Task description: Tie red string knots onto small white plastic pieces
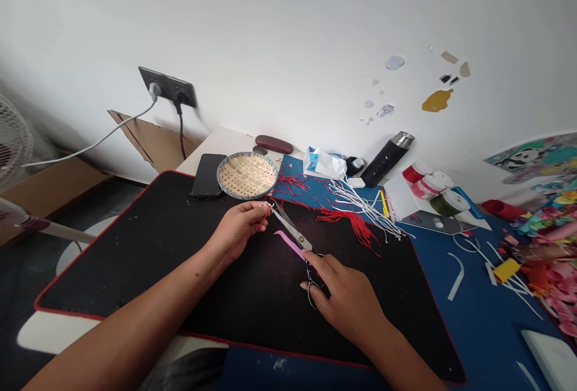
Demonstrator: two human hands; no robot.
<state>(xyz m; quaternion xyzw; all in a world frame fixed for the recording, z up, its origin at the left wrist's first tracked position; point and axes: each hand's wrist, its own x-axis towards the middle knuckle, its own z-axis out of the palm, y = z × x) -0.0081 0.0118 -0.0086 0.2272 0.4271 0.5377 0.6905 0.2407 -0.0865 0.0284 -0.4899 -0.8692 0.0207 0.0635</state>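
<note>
- A small piece of red and white cord (pixel 265 204) sits at the fingertips of my left hand (pixel 238 227), above the black mat (pixel 180 271).
- It looks very light, soft and limp, unlikely to break but easy to let slip; I judge it best pinched close to the knotted-looking part.
- My left hand is closed in a pinch on it, thumb against fingers.
- My right hand (pixel 346 292) grips the scissors (pixel 301 237) by the handles; these look stiff and smooth, with the firm hold at the loops.
- The 2 blades seem slightly parted, tips near the cord; I cannot tell if they touch it.
- A purple strip (pixel 291 245) lies beside the blades.
- Beyond are a woven basket (pixel 246 193), red strands (pixel 356 226) and white strands (pixel 372 206).
</note>
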